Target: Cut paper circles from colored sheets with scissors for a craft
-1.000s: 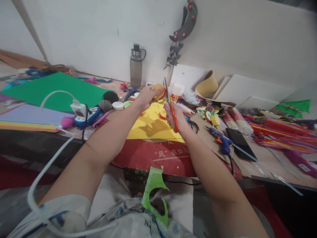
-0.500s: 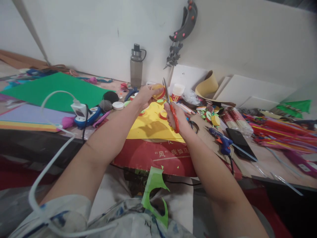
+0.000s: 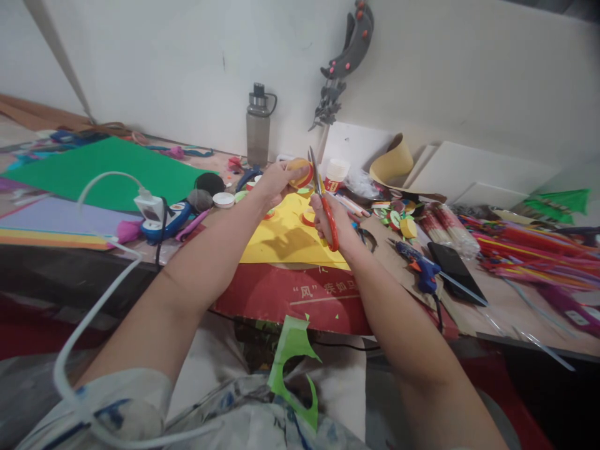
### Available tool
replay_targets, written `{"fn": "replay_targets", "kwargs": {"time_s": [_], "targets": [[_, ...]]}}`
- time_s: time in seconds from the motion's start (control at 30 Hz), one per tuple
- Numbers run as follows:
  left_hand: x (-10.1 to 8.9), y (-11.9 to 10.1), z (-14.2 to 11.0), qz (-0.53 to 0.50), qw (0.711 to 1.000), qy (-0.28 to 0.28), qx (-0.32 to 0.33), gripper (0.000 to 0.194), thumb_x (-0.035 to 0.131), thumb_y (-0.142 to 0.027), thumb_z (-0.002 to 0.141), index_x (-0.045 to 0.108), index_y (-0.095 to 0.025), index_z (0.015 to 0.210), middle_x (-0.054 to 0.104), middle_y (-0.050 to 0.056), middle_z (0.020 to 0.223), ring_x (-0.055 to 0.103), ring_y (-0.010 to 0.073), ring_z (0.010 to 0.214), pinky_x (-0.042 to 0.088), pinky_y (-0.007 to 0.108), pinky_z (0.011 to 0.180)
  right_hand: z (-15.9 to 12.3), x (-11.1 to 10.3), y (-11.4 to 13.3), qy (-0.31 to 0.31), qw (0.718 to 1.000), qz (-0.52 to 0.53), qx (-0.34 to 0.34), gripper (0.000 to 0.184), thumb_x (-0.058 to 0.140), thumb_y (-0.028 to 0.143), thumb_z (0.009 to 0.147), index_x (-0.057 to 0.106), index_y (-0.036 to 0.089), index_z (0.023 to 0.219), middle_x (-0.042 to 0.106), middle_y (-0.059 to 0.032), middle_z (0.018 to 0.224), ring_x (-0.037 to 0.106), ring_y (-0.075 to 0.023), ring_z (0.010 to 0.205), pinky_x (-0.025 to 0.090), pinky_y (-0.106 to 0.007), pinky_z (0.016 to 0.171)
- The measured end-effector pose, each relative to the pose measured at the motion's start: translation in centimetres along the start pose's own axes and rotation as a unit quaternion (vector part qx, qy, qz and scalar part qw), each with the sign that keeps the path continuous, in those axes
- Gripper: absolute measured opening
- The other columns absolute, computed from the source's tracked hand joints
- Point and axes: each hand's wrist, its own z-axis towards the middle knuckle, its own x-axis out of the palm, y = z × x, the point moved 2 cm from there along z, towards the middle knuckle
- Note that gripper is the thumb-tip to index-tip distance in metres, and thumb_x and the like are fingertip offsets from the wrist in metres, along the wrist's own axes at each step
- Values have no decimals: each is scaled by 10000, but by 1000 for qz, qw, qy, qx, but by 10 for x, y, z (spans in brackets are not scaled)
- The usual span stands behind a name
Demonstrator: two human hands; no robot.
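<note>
Little room between scissors [image 3: 327, 210] and disc [image 3: 296, 165]

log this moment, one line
left hand: holds round yellow-and-red disc; right hand: holds orange-handled metal scissors; below: flat yellow sheet

Short L sleeve [image 3: 145, 397] is pale grey w/ dk blue smudges, w/ matching blue-blotched top [image 3: 250, 419] to sleeve's R & plain whitish cloth [image 3: 213, 350] beyond it.

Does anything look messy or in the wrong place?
Yes, a green paper scrap with a rounded cut-out lies over the person's lap instead of on the table. Tiny green bits are also scattered on the red board.
</note>
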Motion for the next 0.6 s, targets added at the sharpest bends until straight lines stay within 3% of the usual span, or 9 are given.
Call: {"fn": "replay_targets", "kwargs": {"time_s": [0.27, 0.6], "targets": [[-5, -4, 1, -15, 1000, 26, 0, 69, 776, -81, 833, 724, -120, 810, 703, 4, 734, 639, 79, 619, 537, 200, 657, -2, -2, 4, -2, 1000, -2, 2, 563, 586, 810, 909, 515, 253, 947, 509, 41, 646, 468, -105, 485, 408, -217, 476], [-8, 2, 5, -37, 999, -28, 3, 148, 823, -171, 819, 684, -151, 773, 687, -6, 717, 633, 94, 616, 534, 211, 620, 0, 0, -2, -10, 1000, -28, 1, 549, 581, 804, 907, 541, 256, 917, 524, 28, 616, 545, -140, 517, 388, -218, 470]]}}
